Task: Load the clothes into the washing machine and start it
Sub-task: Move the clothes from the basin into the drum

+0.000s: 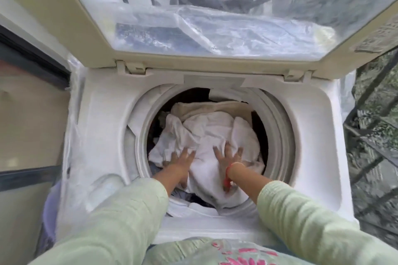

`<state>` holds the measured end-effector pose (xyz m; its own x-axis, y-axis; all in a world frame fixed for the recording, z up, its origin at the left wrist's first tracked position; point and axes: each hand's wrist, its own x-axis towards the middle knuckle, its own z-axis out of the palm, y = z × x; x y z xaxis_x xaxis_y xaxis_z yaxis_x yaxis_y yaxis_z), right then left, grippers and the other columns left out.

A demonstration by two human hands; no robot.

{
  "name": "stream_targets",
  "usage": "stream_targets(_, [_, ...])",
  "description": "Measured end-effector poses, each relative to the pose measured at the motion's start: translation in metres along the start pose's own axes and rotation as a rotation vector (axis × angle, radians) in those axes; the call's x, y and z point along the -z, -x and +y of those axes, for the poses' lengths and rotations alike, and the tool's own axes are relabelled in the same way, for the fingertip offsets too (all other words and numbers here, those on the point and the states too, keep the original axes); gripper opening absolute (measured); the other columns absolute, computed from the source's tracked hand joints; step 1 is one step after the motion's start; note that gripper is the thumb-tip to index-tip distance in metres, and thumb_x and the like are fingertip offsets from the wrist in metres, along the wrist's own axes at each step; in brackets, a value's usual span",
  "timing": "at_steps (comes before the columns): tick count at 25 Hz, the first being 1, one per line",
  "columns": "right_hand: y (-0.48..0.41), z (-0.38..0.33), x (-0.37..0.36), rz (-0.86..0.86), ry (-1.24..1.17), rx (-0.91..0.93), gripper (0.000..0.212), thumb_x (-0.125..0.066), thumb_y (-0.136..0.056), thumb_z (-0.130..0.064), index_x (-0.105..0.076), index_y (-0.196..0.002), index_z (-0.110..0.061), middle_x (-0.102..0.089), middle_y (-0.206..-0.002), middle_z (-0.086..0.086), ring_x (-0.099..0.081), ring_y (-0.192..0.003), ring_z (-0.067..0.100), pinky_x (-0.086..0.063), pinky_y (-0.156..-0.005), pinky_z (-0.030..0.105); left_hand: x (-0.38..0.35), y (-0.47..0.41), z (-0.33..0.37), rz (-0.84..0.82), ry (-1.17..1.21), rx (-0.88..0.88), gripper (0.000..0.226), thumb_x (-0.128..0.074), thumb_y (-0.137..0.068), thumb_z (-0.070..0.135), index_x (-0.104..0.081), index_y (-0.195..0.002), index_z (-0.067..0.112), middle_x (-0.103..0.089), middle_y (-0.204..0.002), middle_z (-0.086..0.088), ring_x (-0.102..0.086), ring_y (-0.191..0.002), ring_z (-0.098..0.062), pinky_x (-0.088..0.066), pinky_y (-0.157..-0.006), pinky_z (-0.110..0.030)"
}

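A white top-loading washing machine [103, 135] stands in front of me with its lid [193, 58] raised. Its round drum [277, 135] is piled with clothes: a white cloth [206, 133] on top, a beige towel [211, 107] behind it, dark pieces at the edges. Both my arms reach into the drum. My left hand [183, 160] presses flat on the white cloth with spread fingers. My right hand [229, 158], with red and orange bangles at the wrist, presses on the same cloth with fingers spread.
The raised lid has a clear window wrapped in crinkled plastic film [215, 32]. A lilac bucket [50, 206] stands low at the machine's left side. A dark-framed door or panel [32, 66] is to the left. A metal grille with foliage behind it [374, 135] is on the right.
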<state>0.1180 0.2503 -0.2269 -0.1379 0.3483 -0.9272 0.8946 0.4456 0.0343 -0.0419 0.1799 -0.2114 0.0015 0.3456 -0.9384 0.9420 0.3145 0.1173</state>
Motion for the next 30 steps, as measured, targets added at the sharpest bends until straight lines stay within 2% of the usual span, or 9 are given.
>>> stream_targets(2, [-0.002,0.006,-0.004,0.196,-0.032,-0.004,0.105,-0.063,-0.085,-0.023,0.023,-0.141,-0.042,0.033,-0.151,-0.004,0.018,-0.139,0.046,-0.016,-0.091,0.082,-0.007,-0.003,0.001,0.039,0.006,0.027,0.117,-0.076,-0.076,0.026,0.018,-0.145,0.034,0.028,-0.153,0.007,0.009,-0.143,-0.033,-0.014,-0.110,-0.061])
stream_targets(4, [-0.008,0.018,-0.002,0.283,-0.079,0.028,0.085,-0.046,-0.093,-0.018,0.019,-0.142,-0.043,0.033,-0.151,-0.003,0.016,-0.141,0.042,-0.015,-0.096,0.079,-0.005,-0.003,0.000,0.208,-0.027,0.041,0.102,-0.068,-0.081,0.025,0.009,-0.148,0.031,0.014,-0.157,0.004,0.003,-0.144,-0.029,-0.013,-0.113,-0.056])
stream_targets(6, [-0.002,0.029,0.014,0.199,-0.095,0.036,0.094,-0.055,-0.088,-0.018,0.017,-0.144,-0.039,0.032,-0.152,-0.002,0.016,-0.142,0.038,-0.016,-0.103,0.073,0.003,-0.001,-0.003,0.342,-0.094,0.076,0.087,-0.062,-0.083,0.021,-0.004,-0.149,0.025,-0.005,-0.158,-0.001,-0.007,-0.144,-0.026,-0.015,-0.112,-0.050])
stream_targets(9, [0.023,0.031,0.042,0.154,-0.087,0.070,0.114,-0.073,-0.074,-0.013,0.011,-0.147,-0.033,0.020,-0.156,0.004,0.006,-0.143,0.039,-0.025,-0.110,0.059,0.014,0.016,-0.003,0.353,-0.190,0.116,0.079,-0.059,-0.084,0.021,-0.014,-0.148,0.021,-0.015,-0.155,-0.006,-0.012,-0.142,-0.028,-0.017,-0.112,-0.047])
stream_targets(14, [0.114,0.034,0.072,0.462,-0.461,0.190,0.092,-0.078,-0.072,-0.013,-0.025,-0.147,-0.018,-0.025,-0.150,0.017,-0.033,-0.135,0.032,-0.033,-0.107,0.033,0.037,0.091,0.006,0.722,-0.384,0.040,0.056,-0.054,-0.087,0.013,-0.034,-0.139,0.016,-0.029,-0.148,-0.014,-0.014,-0.142,-0.031,-0.016,-0.113,-0.051])
stream_targets(18, [0.196,0.005,0.066,0.701,-0.675,0.383,0.073,-0.078,-0.073,-0.017,-0.043,-0.137,-0.018,-0.044,-0.136,0.008,-0.043,-0.126,0.023,-0.033,-0.101,0.026,0.037,0.180,-0.017,1.135,-0.065,-0.072,0.050,-0.056,-0.088,0.025,-0.041,-0.135,0.024,-0.029,-0.151,-0.004,-0.011,-0.144,-0.027,-0.011,-0.114,-0.050])
stream_targets(23, [0.267,-0.095,0.045,0.593,-0.638,0.798,0.058,-0.075,-0.077,-0.026,-0.052,-0.129,-0.025,-0.050,-0.134,-0.006,-0.051,-0.116,0.012,-0.044,-0.097,0.028,-0.037,0.268,-0.095,1.508,0.453,-0.041,0.039,-0.058,-0.079,0.040,-0.060,-0.115,0.025,-0.053,-0.132,-0.006,-0.032,-0.136,-0.032,-0.023,-0.111,-0.055])
stream_targets(28, [0.290,-0.209,0.014,0.393,-0.505,1.008,0.041,-0.068,-0.085,-0.019,-0.056,-0.124,-0.019,-0.055,-0.129,-0.001,-0.053,-0.108,0.007,-0.038,-0.080,-0.001,-0.166,0.276,-0.194,1.381,0.719,0.242,0.053,-0.046,-0.073,0.058,-0.064,-0.108,0.022,-0.061,-0.118,-0.007,-0.047,-0.123,-0.036,-0.030,-0.109,-0.048])
stream_targets(30, [0.292,-0.251,-0.003,0.352,-0.379,1.052,0.040,-0.066,-0.087,-0.020,-0.055,-0.125,-0.018,-0.055,-0.128,-0.003,-0.051,-0.107,0.002,-0.036,-0.081,-0.003,-0.217,0.272,-0.232,1.327,0.782,0.364,0.054,-0.046,-0.072,0.057,-0.064,-0.106,0.020,-0.062,-0.115,-0.008,-0.050,-0.119,-0.038,-0.031,-0.108,-0.046])
